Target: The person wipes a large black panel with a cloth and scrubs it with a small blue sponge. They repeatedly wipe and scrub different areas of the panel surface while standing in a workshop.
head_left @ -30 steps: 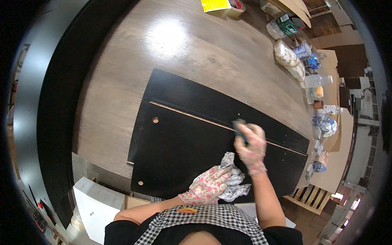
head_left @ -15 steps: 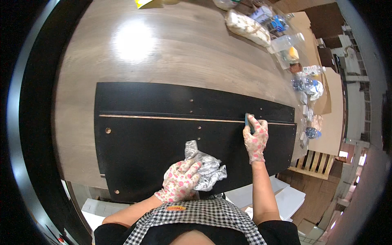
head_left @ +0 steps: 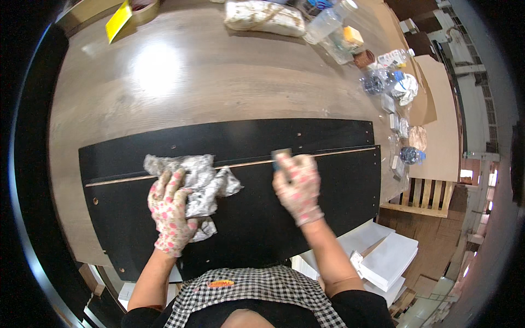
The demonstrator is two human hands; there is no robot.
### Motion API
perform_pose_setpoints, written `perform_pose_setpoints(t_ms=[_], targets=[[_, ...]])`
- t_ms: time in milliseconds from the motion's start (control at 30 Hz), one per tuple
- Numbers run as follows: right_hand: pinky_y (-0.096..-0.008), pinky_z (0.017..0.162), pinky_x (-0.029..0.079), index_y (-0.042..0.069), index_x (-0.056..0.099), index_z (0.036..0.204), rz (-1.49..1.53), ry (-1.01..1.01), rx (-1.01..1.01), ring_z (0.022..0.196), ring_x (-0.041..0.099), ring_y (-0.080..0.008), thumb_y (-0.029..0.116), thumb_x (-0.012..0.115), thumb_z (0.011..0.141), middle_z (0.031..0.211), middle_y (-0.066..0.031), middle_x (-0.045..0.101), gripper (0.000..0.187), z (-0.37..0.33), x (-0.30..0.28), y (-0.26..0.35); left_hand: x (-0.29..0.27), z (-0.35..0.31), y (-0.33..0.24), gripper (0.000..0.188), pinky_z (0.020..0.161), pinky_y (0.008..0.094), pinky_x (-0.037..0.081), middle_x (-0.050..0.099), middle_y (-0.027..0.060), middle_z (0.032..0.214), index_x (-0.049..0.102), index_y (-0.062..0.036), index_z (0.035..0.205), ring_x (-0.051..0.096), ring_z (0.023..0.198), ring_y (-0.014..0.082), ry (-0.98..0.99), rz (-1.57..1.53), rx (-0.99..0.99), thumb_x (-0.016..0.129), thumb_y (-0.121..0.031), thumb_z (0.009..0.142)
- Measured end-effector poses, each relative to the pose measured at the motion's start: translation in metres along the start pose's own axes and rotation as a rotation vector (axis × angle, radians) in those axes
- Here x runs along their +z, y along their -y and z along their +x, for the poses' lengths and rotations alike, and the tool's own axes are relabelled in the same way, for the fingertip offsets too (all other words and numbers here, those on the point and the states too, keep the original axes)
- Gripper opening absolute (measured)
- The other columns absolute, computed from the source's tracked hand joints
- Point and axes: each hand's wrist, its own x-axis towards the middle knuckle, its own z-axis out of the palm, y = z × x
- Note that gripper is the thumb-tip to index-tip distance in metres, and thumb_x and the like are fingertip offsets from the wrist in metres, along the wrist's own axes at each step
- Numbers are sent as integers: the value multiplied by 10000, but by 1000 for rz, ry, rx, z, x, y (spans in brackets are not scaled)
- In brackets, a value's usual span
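Black board (head_left: 246, 218): lying flat on the near side of the wood-grain table (head_left: 219, 93); a pale lengthwise line (head_left: 249, 163) crosses it from left to right; small holes near both ends.
Board, handling: probably stiff and rather heavy, with a smooth face; best lifted by two opposite edges, with corners guarded against chipping.
Left hand (head_left: 172, 213): floral glove, palm down, fingers loosely spread, lying on the crumpled cloth; any grip on it cannot be told.
Silver-grey cloth (head_left: 199, 180): on the board's left half, across the pale line; likely light, limp and hard to damage; any bunched fold would serve as a hold.
Right hand (head_left: 298, 188): floral glove, blurred, fingers closed round a small block over the pale line.
Small block (head_left: 281, 154): mostly hidden; seemingly light and firm, best pinched by its sides.
Writing: oval orange patch (head_left: 221, 283) on the checked apron (head_left: 246, 290), lettering not transcribed; yellow card (head_left: 117, 23) at far left, illegible; labelled bottle (head_left: 392, 57) at far right, print too small.
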Motion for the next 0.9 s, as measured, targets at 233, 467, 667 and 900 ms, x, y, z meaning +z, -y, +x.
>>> perform_pose_setpoints(t_ms=[233,467,667,900], targets=[[-410,662,461,119,683,1035,-216,-252,291,754,527,-265,120,638,759,850,-120,523,280,7,-40,-113,8,5,4,365,1071,504,277,530,169,1343,588,-62,941,421,1297,384,-154,14,56,557,-353,723],[-402,748,468,131,677,1068,-66,-97,51,839,539,-292,113,689,729,889,-123,522,341,-5,-32,-118,12,2,9,635,1066,502,273,505,197,1365,574,-48,998,408,1303,395,-153,22,60,365,-637,886],[-448,724,471,93,665,1073,-387,-225,393,797,551,-331,153,618,806,854,-160,516,277,8,-83,-246,14,-1,14,771,1073,493,275,484,200,1383,553,-51,1049,398,1315,390,-178,64,64,262,-745,883],[-434,742,488,125,688,1082,-253,-260,310,856,577,-323,154,685,761,919,-155,542,323,-6,-64,-210,14,1,13,682,1066,521,297,479,222,1375,505,-44,1132,416,1291,416,-166,93,103,316,-665,922]])
